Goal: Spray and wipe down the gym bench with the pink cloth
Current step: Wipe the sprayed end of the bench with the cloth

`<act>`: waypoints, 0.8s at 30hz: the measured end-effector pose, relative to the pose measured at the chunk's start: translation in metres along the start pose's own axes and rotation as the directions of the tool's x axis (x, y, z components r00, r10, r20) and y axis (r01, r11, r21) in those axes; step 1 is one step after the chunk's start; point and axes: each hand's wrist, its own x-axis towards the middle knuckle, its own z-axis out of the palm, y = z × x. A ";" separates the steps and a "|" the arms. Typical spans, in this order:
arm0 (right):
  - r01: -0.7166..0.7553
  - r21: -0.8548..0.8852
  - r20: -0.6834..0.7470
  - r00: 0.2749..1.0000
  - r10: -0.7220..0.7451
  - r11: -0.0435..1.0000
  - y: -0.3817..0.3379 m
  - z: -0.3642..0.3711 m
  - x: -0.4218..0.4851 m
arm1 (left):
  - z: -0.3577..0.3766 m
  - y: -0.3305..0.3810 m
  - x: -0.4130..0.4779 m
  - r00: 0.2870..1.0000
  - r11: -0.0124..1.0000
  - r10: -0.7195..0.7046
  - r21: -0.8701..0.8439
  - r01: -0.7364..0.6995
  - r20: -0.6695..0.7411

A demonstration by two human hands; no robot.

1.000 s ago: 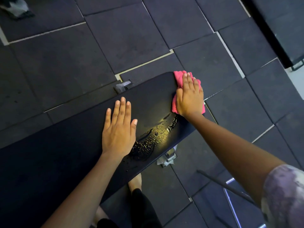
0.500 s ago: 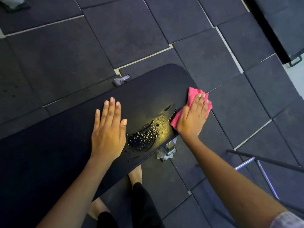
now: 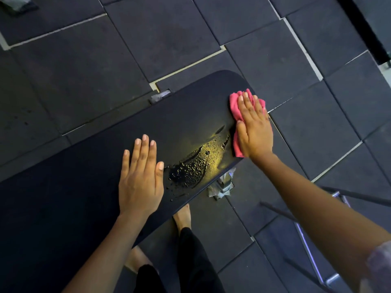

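Head view: the right hand [image 3: 252, 132] presses the pink cloth [image 3: 237, 102] flat (fingers straight) on the bench [image 3: 190, 115]. The left hand [image 3: 140, 178] rests flat, holding nothing.

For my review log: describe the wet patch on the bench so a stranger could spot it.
Find the long black padded gym bench across dark rubber floor tiles. Near its rounded end, between the flat left hand and the right hand pressing a crumpled pink cloth, sits a patch of beaded spray droplets. It alone glistens yellow; the surrounding padding is matte.

cloth [image 3: 237, 106] on bench [image 3: 190, 106] right end; droplets [image 3: 194, 166] left of it
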 end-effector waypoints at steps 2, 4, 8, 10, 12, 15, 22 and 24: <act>-0.019 0.024 -0.038 0.999 0.020 1.000 -0.014 0.002 -0.006 | 0.000 0.001 0.001 1.000 1.000 -0.010 -0.010 0.010 -0.009; -0.022 0.075 -0.058 0.998 0.026 0.997 -0.027 0.005 -0.014 | -0.001 0.001 0.000 1.000 0.999 -0.017 -0.049 0.016 -0.021; 0.085 0.176 -0.059 0.995 -0.075 0.981 -0.059 0.014 -0.041 | -0.005 -0.001 -0.003 0.993 0.973 -0.043 -0.232 0.016 -0.109; 0.140 0.184 -0.043 0.990 -0.135 0.973 -0.077 0.019 -0.057 | -0.006 -0.004 -0.008 0.988 0.963 -0.076 -0.268 0.038 -0.133; 0.177 0.169 -0.025 0.984 -0.175 0.970 -0.096 0.023 -0.072 | -0.006 -0.009 -0.015 0.987 0.965 -0.092 -0.256 0.056 -0.130; 0.212 0.166 0.019 0.976 -0.218 0.963 -0.125 0.032 -0.092 | -0.009 -0.014 -0.027 0.988 0.969 -0.092 -0.239 0.060 -0.125; 0.326 0.291 0.048 0.934 -0.354 0.900 -0.189 0.050 -0.135 | -0.032 -0.041 -0.045 0.970 0.945 -0.167 -0.311 0.106 -0.178; 0.352 0.358 0.054 0.917 -0.395 0.865 -0.200 0.051 -0.143 | -0.037 -0.055 -0.049 0.971 0.947 -0.172 -0.300 0.116 -0.166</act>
